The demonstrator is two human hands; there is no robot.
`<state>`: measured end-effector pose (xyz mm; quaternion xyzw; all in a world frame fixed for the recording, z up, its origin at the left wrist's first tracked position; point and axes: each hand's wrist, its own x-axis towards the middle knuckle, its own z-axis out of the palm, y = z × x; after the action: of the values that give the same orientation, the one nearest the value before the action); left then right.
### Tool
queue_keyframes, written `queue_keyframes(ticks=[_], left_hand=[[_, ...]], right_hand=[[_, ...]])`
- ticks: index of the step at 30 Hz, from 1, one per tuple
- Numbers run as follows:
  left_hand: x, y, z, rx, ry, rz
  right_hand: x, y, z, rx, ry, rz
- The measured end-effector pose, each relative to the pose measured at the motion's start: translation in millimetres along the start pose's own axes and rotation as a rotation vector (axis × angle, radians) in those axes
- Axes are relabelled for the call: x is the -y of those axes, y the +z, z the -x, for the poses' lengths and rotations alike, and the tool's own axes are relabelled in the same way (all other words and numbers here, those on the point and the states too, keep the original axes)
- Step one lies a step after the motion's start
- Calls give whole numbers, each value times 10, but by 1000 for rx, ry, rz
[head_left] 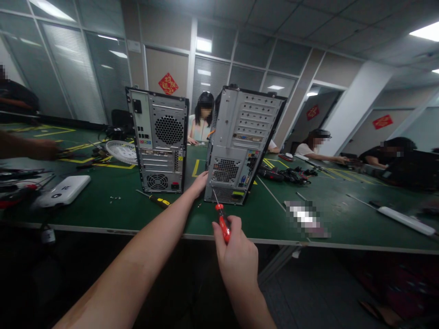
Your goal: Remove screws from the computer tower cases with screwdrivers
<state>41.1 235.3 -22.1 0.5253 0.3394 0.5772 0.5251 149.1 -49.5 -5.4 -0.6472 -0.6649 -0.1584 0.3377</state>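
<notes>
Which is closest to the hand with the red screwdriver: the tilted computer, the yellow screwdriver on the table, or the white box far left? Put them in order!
From the right hand:
1. Tilted computer, just ahead, beyond the red screwdriver tip.
2. Yellow screwdriver, lying to the left.
3. White box, far left on the table.

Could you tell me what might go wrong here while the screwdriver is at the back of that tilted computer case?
1. The right computer case stands tilted, steadied only by the left hand at its lower edge; it might tip or slide.
2. The right hand holds the red screwdriver at an angle, so the tip could slip off.
3. Small loose screws lie on the green table and could get lost.
</notes>
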Motion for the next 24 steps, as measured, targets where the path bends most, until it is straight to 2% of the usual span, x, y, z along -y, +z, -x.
queue_keyframes(ticks=[3, 5, 11, 18, 21, 24], left_hand=[[-4, -1, 3, 5, -49, 8], [-11, 0, 5, 5, -70, 15], [-7, 9, -7, -30, -93, 7], [8, -2, 3, 4, -68, 37], [15, -11, -1, 7, -72, 29], [43, -14, -16, 9, -76, 31]], right_hand=[[0, -38, -5, -109, -89, -57], [20, -74, -5, -135, -111, -80], [92, -184, 10, -77, -141, -141], [21, -181, 11, -76, -59, -109], [13, -199, -10, -103, -116, -163], [22, -241, -26, -69, -187, -207]])
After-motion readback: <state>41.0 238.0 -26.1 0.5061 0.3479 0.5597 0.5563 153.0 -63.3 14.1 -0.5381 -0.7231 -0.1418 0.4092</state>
